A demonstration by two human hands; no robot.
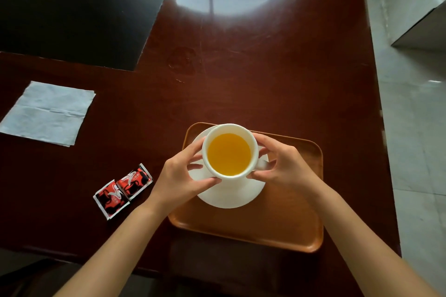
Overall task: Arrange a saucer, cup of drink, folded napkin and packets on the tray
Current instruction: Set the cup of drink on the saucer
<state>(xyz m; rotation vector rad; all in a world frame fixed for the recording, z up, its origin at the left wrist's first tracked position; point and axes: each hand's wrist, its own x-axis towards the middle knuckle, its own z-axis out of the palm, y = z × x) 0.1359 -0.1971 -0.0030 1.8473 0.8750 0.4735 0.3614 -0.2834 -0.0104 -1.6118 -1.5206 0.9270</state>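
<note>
Fingers (205, 182) of my left hand (179, 176) and right hand (287, 166) gripped the full cup (229, 152) over the saucer (229, 195) on the tray (241, 231); any tilt risked a spill. Napkin (48, 113) and packets (123, 190) lay left of the tray.

1. The only print I can find is on the two red, black and white packets (123, 191) lying on the table to the left of my tray
2. A short line of white characters sits on the farther packet, too small and blurred for me to read
</note>
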